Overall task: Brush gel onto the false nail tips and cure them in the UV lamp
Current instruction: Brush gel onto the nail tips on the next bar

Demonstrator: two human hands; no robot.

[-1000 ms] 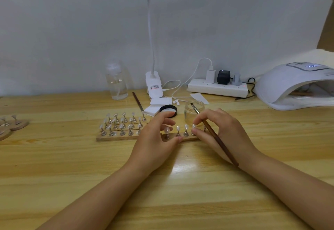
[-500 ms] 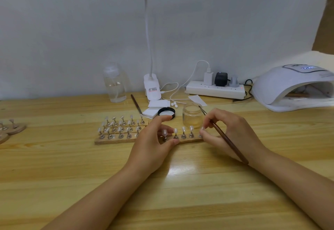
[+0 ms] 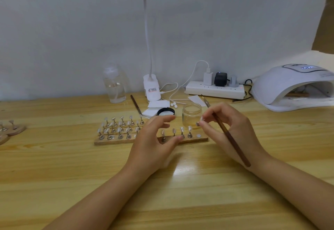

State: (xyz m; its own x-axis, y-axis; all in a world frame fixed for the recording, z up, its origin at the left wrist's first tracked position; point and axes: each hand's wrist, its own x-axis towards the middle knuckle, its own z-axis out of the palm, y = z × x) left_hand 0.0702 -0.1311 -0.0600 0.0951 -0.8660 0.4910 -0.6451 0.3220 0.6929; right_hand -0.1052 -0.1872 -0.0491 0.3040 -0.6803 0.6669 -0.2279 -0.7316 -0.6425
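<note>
The right hand (image 3: 233, 132) had just lifted one nail stand (image 3: 199, 122) off the wooden strip (image 3: 202, 138); its grip pinched the little piece between thumb and forefinger, while the same hand's other fingers trapped the brush (image 3: 228, 135), whose dark wooden handle ran back across the palm toward the wrist and whose metal ferrule and tip poked out beyond the grip, toward the wall. Just below and left of that grip a bare silvery disc (image 3: 198, 136) showed on the strip where a stand was missing.

The left hand (image 3: 153, 144) hovered over the strip's middle, its grip spread, fingers loosely curved and holding nothing, thumb tip near the foot of a stand. Between the two grips stood four stands with pale nail tips (image 3: 181, 129) on top.

By my judgement the stand was very light and rigid, a thin metal stem on a round foot, probably seated by a magnet, so it would come free with a small tug. The tip on it looked like thin, glossy plastic, easy to knock loose; the stem or foot was the place to hold, never the tip's face once gel was on.

Just beyond the right grip sat the open gel jar (image 3: 192, 116), clear and smooth. Far right of it, the white domed UV lamp (image 3: 289, 88) stood on the table (image 3: 72, 175), mouth open.
</note>
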